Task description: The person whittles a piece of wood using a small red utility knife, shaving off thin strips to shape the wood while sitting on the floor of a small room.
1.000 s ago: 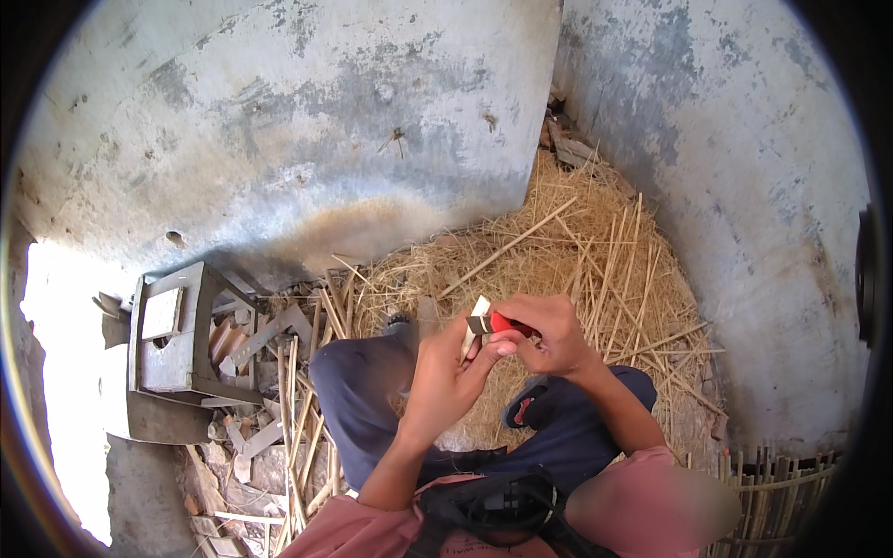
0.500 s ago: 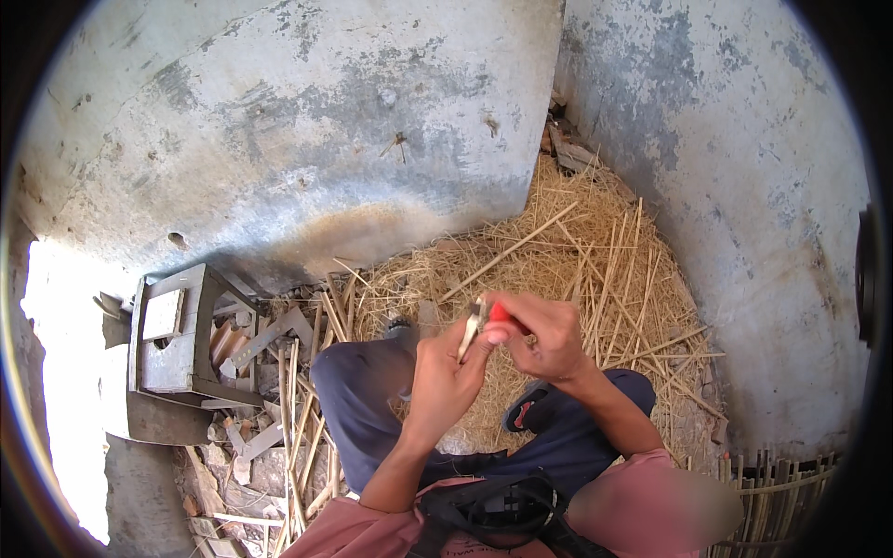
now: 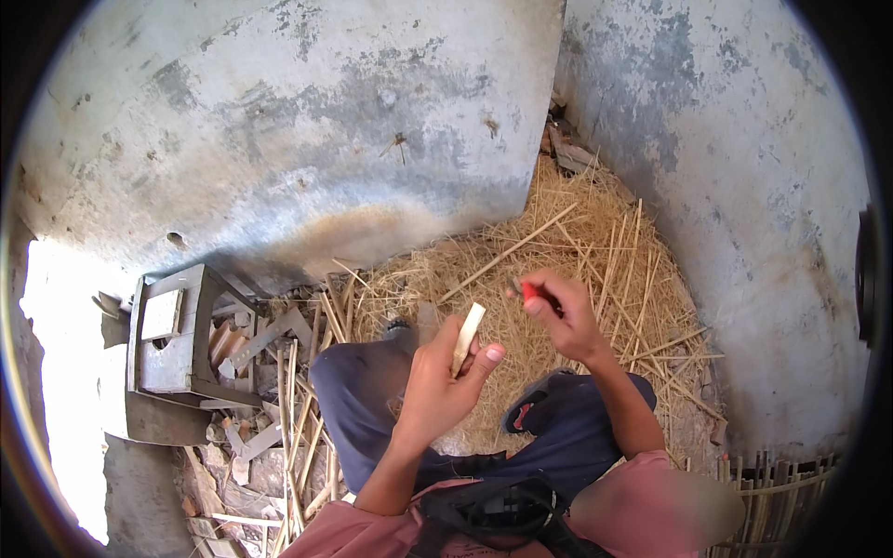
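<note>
A short pale strip of split wood or bamboo (image 3: 470, 333) stands tilted up in my left hand (image 3: 439, 383), gripped between thumb and fingers. To the right of it, my right hand (image 3: 569, 319) is closed around a red-handled tool (image 3: 530, 291). A short dark end, perhaps a blade, points left from the red part; its exact kind is too small to tell. The tool and the pale strip are apart. Both hands are above my lap, over the straw.
Shavings and straw (image 3: 521, 246) cover the floor ahead, with several long sticks (image 3: 609, 270) lying across. At left stands a worn wooden stool or frame (image 3: 195, 372) beside rubble and stacked strips (image 3: 293, 437). A slatted basket (image 3: 781, 488) sits at lower right.
My right hand has drawn away from the pale strip, rightward and slightly upward, with the red-handled tool. My left hand still grips the strip, whose upper end now shows fully.
</note>
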A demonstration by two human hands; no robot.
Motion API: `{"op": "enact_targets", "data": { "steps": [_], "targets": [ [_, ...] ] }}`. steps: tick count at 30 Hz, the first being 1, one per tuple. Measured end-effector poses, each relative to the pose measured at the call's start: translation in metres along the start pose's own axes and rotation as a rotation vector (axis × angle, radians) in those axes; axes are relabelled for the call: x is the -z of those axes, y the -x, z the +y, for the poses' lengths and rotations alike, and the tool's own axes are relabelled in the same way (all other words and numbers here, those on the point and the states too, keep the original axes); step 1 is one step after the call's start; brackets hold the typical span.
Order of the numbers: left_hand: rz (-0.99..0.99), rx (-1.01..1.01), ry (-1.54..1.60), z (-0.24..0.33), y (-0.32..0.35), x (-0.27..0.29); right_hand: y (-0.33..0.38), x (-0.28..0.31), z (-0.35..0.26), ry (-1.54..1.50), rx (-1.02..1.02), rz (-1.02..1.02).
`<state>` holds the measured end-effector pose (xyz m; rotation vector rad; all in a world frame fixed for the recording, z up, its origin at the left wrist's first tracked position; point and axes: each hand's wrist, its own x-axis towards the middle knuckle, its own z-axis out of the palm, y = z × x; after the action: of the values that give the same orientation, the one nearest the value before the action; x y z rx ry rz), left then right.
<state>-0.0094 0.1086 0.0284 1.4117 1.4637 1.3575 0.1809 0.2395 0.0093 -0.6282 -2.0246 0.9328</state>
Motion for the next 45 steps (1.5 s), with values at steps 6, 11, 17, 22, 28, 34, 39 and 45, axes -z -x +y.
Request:
{"op": "enact_targets", "data": {
  "steps": [6,11,17,22,28,34,39,45],
  "targets": [
    [0.025,-0.055,-0.058,-0.001,-0.001,-0.005,0.006,-0.012,-0.013,0.032,0.155,-0.133],
    [0.013,-0.071,-0.081,0.001,-0.001,-0.006,0.004,-0.017,-0.01,0.066,0.206,-0.137],
    [0.051,-0.116,-0.114,-0.006,0.0,-0.01,0.003,-0.019,-0.013,0.14,0.281,-0.078],
    [0.093,-0.135,-0.056,-0.003,-0.003,-0.013,0.003,-0.024,-0.018,0.191,0.296,0.008],
    [0.106,-0.075,-0.072,0.001,-0.004,-0.011,0.005,-0.031,-0.024,0.238,0.253,0.075],
    [0.148,-0.024,-0.042,0.002,-0.003,-0.016,0.005,-0.037,-0.026,0.304,0.219,0.181],
    [0.102,-0.041,-0.076,0.006,0.005,-0.021,-0.015,-0.013,-0.02,0.076,-0.122,0.318],
    [0.047,-0.03,-0.002,-0.002,-0.003,-0.003,-0.013,0.007,-0.009,-0.407,-0.319,0.102]
  ]
}}
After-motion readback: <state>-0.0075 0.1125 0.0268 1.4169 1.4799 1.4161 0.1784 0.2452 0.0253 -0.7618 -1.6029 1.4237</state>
